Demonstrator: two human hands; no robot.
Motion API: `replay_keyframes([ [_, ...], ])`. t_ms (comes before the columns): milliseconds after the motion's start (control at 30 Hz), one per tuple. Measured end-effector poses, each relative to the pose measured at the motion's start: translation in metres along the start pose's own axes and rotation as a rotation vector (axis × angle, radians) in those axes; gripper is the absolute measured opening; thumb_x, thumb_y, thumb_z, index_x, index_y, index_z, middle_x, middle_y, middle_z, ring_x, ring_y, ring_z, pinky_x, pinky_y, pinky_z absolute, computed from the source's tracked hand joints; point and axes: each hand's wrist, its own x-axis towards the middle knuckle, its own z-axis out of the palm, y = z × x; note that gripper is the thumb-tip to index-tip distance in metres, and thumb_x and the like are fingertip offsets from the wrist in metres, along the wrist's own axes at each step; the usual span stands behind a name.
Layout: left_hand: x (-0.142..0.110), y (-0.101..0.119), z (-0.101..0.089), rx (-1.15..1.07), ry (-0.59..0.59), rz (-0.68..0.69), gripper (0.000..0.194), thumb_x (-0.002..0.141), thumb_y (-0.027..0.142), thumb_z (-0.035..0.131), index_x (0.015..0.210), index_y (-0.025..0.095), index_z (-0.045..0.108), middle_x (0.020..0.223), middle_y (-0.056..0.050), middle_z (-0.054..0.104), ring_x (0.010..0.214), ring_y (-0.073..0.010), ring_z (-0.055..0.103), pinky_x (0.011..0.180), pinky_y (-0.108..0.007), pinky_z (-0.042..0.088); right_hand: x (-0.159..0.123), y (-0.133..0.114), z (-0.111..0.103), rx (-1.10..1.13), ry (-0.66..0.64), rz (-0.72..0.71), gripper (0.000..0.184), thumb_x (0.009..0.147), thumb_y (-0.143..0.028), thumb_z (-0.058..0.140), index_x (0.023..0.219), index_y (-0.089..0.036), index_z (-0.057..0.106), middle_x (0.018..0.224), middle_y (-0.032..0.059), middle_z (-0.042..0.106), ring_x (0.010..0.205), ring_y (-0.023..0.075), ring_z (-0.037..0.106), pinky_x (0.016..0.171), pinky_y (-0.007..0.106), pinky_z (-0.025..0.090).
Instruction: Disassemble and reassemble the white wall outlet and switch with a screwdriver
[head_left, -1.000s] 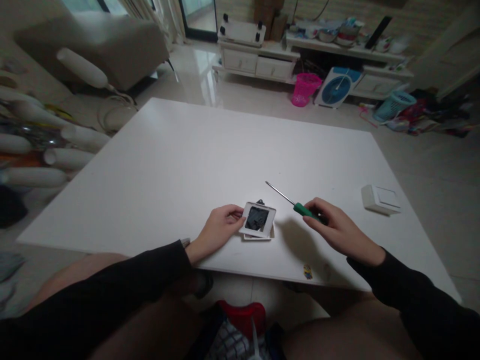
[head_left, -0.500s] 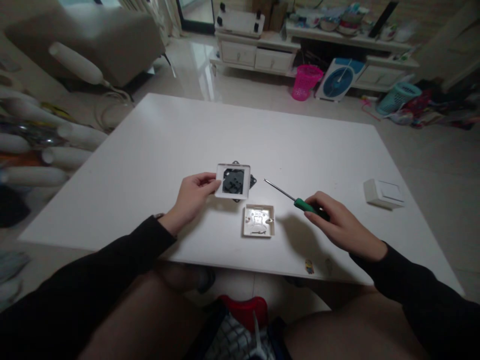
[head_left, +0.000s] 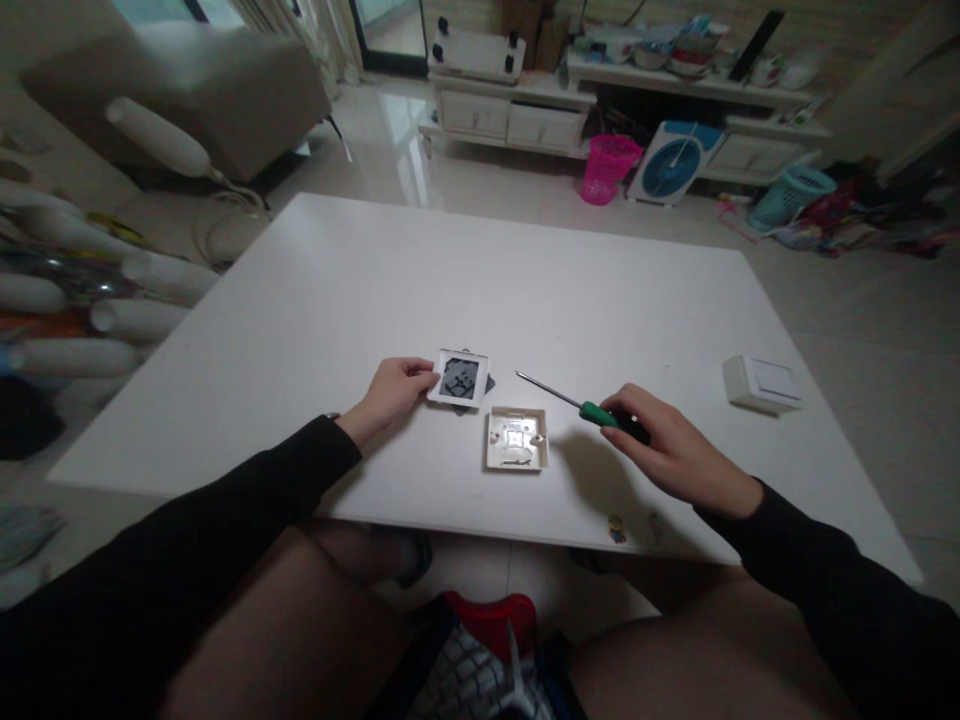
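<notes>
My left hand (head_left: 399, 393) pinches the left edge of a square white frame (head_left: 484, 378). Through its opening shows a dark socket insert (head_left: 459, 379), whose corners stick out past the frame. Just in front and to the right lies a shallow white mounting box (head_left: 517, 468), open side up, with small metal screws (head_left: 516, 461) along its near inner wall. My right hand (head_left: 660, 440) is closed around the green handle of a screwdriver (head_left: 596, 412). Its metal shaft points left toward the frame, with the tip apart from it, above the table.
A boxed white wall switch (head_left: 763, 384) stands at the right of the white table (head_left: 495, 270). A small sticker (head_left: 616, 528) is by the near edge. Beyond the table are a pink basket (head_left: 609, 168) and a blue fan (head_left: 672, 165); white cylinders (head_left: 139, 318) are at the left.
My left hand has brought the frame and the dark insert down and slightly left, closer to the tabletop. The screwdriver in my right hand has shifted a little to the left.
</notes>
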Motion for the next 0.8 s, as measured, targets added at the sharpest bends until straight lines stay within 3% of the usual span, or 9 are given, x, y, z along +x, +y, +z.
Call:
replay_keyframes([
  [233, -0.001, -0.001, 0.001, 0.058, -0.067, 0.000, 0.013, 0.067, 0.022, 0.072, 0.076, 0.013, 0.077, 0.072, -0.008, 0.076, 0.063, -0.0167, 0.062, 0.060, -0.028, 0.044, -0.001, 0.001, 0.000, -0.012, -0.033, -0.027, 0.010, 0.103, -0.031, 0.054, 0.102, -0.023, 0.059, 0.096, 0.0057, 0.060, 0.085, 0.0228, 0.058, 0.075, 0.038, 0.046],
  [533, 0.006, -0.008, -0.002, 0.131, -0.058, 0.045, 0.022, 0.064, 0.022, 0.067, 0.083, 0.015, 0.076, 0.077, -0.006, 0.078, 0.070, -0.0204, 0.069, 0.068, -0.029, 0.050, -0.001, 0.002, 0.000, -0.024, -0.075, -0.035, 0.007, 0.102, -0.027, 0.054, 0.105, -0.023, 0.058, 0.101, 0.0072, 0.061, 0.088, 0.0236, 0.058, 0.078, 0.040, 0.048],
  [800, 0.005, -0.007, -0.006, 0.235, -0.027, 0.119, 0.023, 0.064, 0.027, 0.066, 0.082, 0.016, 0.076, 0.076, -0.006, 0.076, 0.071, -0.0218, 0.067, 0.066, -0.030, 0.047, -0.001, 0.000, -0.001, -0.045, -0.077, -0.045, 0.007, 0.102, -0.028, 0.054, 0.104, -0.023, 0.059, 0.100, 0.0077, 0.062, 0.087, 0.0238, 0.060, 0.076, 0.039, 0.049],
])
